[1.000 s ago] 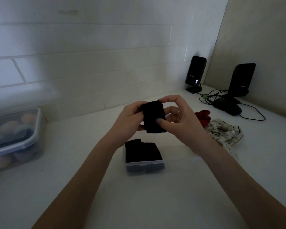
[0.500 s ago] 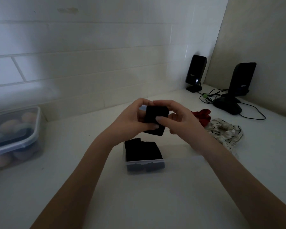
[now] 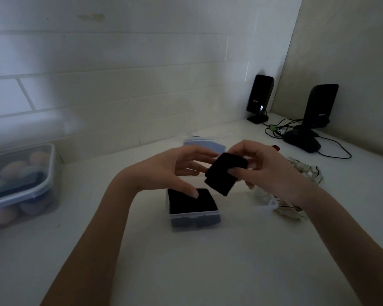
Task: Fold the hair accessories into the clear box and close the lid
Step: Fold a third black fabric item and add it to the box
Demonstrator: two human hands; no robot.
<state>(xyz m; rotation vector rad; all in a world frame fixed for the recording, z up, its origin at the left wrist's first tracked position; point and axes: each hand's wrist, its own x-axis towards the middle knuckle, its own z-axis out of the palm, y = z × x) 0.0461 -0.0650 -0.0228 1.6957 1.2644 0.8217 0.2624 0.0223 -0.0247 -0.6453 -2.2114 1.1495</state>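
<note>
A small clear box [image 3: 194,219] stands open on the white counter, with a black folded accessory [image 3: 191,200] lying inside it. Just above and to the right of it, my right hand [image 3: 265,171] pinches a folded black hair band [image 3: 224,174], held tilted in the air. My left hand [image 3: 173,171] hovers over the box with fingers spread, its fingertips close to the band but not gripping it. The box's clear lid [image 3: 205,145] lies behind my hands. A striped cream scrunchie [image 3: 305,173] and a bit of a red accessory [image 3: 275,147] lie to the right, partly hidden by my right hand.
A large lidded container [image 3: 20,184] of coloured round sponges stands at the left by the tiled wall. Two black speakers [image 3: 260,98] [image 3: 318,107] with cables [image 3: 336,152] stand at the back right corner. A small clear clip [image 3: 266,206] lies under my right wrist.
My left hand has let go of the black band and opened. My right hand alone now holds the band, shifted right and tilted above the box.
</note>
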